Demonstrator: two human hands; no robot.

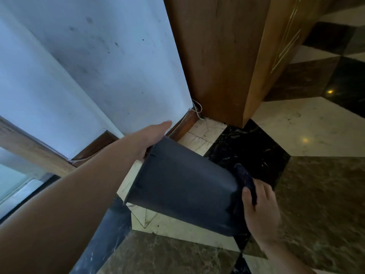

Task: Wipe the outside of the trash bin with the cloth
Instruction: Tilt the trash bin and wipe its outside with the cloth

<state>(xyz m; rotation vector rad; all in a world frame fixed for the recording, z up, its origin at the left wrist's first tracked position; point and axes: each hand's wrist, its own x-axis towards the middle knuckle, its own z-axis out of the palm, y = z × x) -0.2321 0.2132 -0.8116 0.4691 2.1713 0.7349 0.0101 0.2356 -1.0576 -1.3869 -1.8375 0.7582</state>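
Trash bin (181, 184), tilted above floor: left hand (152, 138) grips rim, right hand (258, 202) presses cloth (245, 180) to base; risk of slipping under wiping pressure.

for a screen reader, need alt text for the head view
A person holds a dark trash bin tipped on its side above a marble floor, left hand gripping its rim, right hand pressing a dark cloth against its base.
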